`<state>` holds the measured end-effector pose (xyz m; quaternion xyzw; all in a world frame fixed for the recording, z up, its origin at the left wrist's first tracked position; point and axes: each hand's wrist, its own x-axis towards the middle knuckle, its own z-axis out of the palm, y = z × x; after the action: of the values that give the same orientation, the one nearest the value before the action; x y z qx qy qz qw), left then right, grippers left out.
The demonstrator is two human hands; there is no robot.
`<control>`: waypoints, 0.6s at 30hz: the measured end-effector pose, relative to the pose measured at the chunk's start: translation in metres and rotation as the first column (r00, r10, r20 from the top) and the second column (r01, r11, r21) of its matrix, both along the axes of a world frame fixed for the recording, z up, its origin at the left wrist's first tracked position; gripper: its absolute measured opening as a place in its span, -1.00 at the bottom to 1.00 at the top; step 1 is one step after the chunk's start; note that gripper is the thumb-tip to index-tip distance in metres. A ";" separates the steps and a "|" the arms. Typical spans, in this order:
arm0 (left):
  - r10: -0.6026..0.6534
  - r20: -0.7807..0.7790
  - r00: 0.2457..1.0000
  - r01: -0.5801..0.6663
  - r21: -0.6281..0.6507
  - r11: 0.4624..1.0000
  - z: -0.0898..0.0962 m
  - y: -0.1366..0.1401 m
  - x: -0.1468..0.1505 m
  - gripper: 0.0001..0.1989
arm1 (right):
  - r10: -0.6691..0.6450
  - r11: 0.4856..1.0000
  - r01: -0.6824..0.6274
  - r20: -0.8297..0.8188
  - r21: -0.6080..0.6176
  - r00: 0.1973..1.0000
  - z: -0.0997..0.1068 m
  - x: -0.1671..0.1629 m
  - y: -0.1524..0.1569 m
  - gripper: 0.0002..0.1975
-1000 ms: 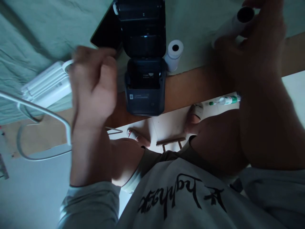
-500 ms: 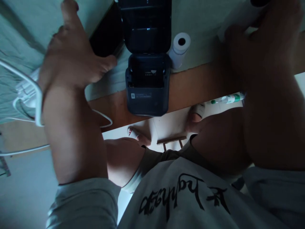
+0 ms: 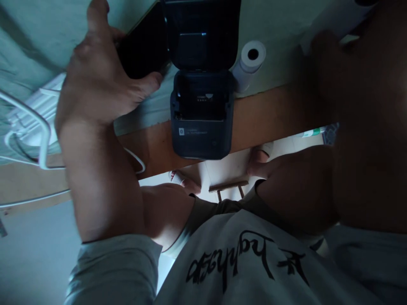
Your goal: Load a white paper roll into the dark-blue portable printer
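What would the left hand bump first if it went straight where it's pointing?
The way looks free as far as the picture shows: just green cloth ahead of the left hand, with the dark slab to its right. The hand's height is unclear, and the picture ends just beyond it.

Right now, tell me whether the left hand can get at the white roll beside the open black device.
Probably not directly: the open black device, lid raised, stands between the left hand and the white roll, so a detour looks needed.

Printer point(image 3: 202, 137) on table edge point(image 3: 260, 113), paper roll point(image 3: 246, 76) to its right, phone point(image 3: 144, 46) behind left
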<state>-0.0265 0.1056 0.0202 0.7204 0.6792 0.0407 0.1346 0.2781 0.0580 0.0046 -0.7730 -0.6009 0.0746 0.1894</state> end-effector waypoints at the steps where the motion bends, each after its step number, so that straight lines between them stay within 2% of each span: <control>1: 0.002 -0.011 1.000 -0.002 0.012 1.000 -0.001 0.000 0.000 -0.04 | -0.009 1.000 0.009 -0.001 -0.003 1.000 0.000 -0.001 0.000 -0.43; 4: 0.041 -0.040 0.998 -0.039 0.050 0.998 -0.005 0.002 0.004 0.04 | -0.024 1.000 0.024 0.011 -0.010 1.000 0.001 -0.003 0.000 -0.44; 8: 0.062 -0.038 0.997 -0.059 0.085 0.995 -0.008 0.004 0.012 -0.11 | -0.001 1.000 0.001 0.009 0.010 1.000 0.000 -0.003 0.000 -0.46; 12: 0.096 -0.135 0.986 -0.082 0.101 0.991 -0.009 0.004 0.017 -0.10 | 0.004 1.000 -0.004 -0.003 0.023 1.000 -0.002 -0.004 -0.002 -0.50; 16: 0.074 -0.123 0.990 -0.074 0.005 0.997 -0.004 -0.001 0.015 0.05 | 0.014 1.000 -0.014 0.015 0.004 1.000 -0.001 -0.006 -0.001 -0.48; 18: 0.037 -0.104 0.994 -0.039 -0.014 0.999 0.000 -0.005 0.012 0.04 | 0.008 1.000 -0.008 0.003 0.003 1.000 -0.002 -0.005 0.000 -0.48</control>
<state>-0.0150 0.1002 0.0205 0.7073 0.6992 0.0004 0.1039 0.2729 0.0582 0.0030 -0.7705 -0.6042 0.0735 0.1893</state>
